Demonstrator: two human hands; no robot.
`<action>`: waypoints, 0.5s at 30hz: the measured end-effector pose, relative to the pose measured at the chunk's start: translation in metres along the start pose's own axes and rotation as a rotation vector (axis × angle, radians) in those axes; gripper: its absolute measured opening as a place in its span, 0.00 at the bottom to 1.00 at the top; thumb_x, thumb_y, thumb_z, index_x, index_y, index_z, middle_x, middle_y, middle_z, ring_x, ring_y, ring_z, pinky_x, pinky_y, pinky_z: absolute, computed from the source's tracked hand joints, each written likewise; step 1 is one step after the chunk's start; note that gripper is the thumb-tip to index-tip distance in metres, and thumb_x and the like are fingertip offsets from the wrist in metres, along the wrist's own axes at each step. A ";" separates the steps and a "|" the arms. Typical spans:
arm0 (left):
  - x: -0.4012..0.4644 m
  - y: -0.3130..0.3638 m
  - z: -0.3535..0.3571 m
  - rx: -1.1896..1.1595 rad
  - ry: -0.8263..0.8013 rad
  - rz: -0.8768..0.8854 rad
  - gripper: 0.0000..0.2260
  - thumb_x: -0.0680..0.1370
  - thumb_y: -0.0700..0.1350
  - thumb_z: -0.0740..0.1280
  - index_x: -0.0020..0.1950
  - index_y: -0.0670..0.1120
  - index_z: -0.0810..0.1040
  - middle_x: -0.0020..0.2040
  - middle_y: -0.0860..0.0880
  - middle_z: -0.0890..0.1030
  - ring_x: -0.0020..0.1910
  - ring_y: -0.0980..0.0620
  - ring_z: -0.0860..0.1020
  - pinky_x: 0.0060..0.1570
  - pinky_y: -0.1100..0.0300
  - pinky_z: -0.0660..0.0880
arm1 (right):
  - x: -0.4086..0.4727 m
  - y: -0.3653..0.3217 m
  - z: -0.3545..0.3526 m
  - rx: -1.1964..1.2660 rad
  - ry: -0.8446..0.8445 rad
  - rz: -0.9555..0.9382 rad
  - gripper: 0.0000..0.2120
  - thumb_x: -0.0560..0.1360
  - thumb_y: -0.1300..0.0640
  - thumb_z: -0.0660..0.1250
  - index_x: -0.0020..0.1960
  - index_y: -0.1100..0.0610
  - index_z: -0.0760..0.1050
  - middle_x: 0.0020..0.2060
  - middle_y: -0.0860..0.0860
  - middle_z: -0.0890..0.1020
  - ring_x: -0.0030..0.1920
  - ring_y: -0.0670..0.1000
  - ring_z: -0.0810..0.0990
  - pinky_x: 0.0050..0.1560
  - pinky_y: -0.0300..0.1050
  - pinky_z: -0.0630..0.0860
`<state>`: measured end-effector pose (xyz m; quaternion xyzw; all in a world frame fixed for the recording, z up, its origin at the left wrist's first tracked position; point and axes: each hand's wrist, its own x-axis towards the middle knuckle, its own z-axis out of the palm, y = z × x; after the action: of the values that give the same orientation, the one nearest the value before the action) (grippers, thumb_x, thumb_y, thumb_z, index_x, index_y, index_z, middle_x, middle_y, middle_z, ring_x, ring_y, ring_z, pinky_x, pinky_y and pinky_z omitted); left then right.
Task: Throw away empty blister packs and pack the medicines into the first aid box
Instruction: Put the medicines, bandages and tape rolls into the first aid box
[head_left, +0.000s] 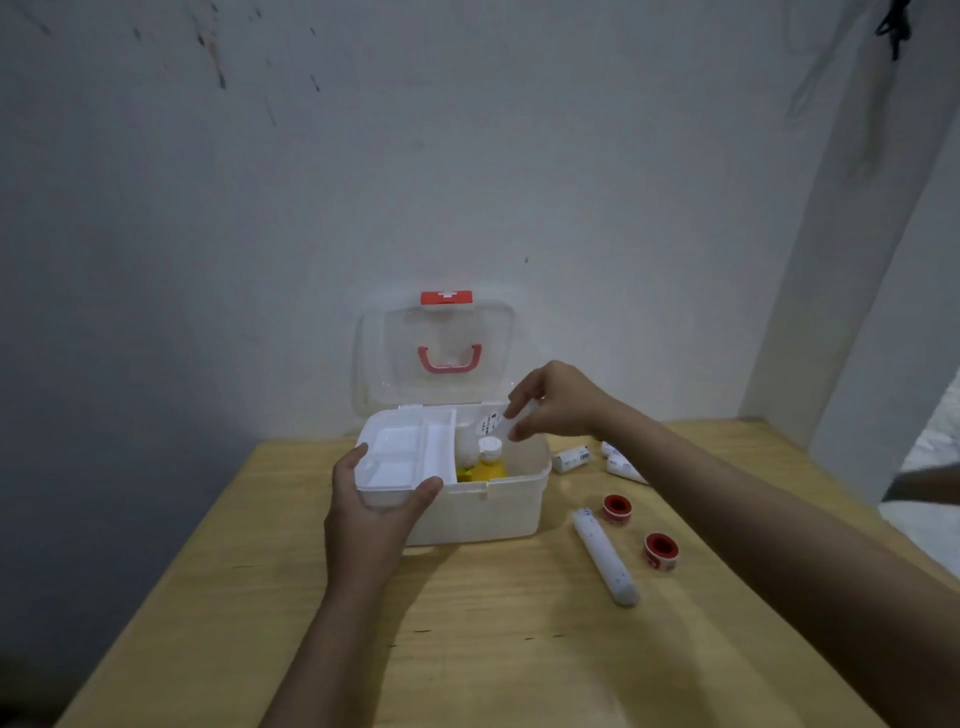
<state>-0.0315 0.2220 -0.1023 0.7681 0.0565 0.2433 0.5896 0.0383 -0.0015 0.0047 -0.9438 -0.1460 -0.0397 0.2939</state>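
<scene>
A white first aid box (498, 506) stands open on the wooden table, its clear lid (434, 353) with a red handle leaning back against the wall. My left hand (371, 512) grips the front corner of the white divided tray (402, 457), which sits over the box's left half. My right hand (556, 402) hovers above the box's right side, pinching a small white item (506, 423) with dark print. Inside the box stands a yellow bottle (488, 462) with a white cap.
To the right of the box lie a long white tube (605, 556), two red-and-white tape rolls (617, 508) (660, 551), and small white packs (571, 459) (623, 462). The table (467, 649) meets the wall just behind the box.
</scene>
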 end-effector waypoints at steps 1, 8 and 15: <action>0.000 0.000 0.000 -0.001 0.000 0.004 0.38 0.61 0.54 0.79 0.67 0.55 0.65 0.66 0.52 0.70 0.59 0.55 0.67 0.53 0.59 0.70 | 0.002 0.000 0.005 0.001 -0.002 0.002 0.12 0.61 0.57 0.79 0.45 0.54 0.85 0.49 0.52 0.84 0.48 0.48 0.78 0.45 0.38 0.74; 0.002 -0.003 0.000 0.030 -0.008 -0.007 0.39 0.61 0.57 0.78 0.67 0.57 0.63 0.67 0.52 0.69 0.63 0.50 0.68 0.56 0.53 0.74 | 0.013 0.000 0.026 -0.043 -0.048 -0.026 0.11 0.62 0.54 0.78 0.43 0.53 0.84 0.49 0.52 0.84 0.51 0.50 0.78 0.52 0.46 0.77; 0.002 -0.004 0.000 0.025 -0.002 0.003 0.38 0.60 0.58 0.78 0.66 0.59 0.64 0.62 0.57 0.68 0.60 0.54 0.67 0.58 0.51 0.74 | 0.022 -0.005 0.043 -0.284 -0.104 -0.082 0.09 0.68 0.54 0.72 0.48 0.52 0.83 0.47 0.48 0.83 0.49 0.49 0.78 0.40 0.41 0.71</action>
<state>-0.0289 0.2243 -0.1058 0.7757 0.0581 0.2428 0.5796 0.0575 0.0319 -0.0242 -0.9699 -0.1922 -0.0230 0.1476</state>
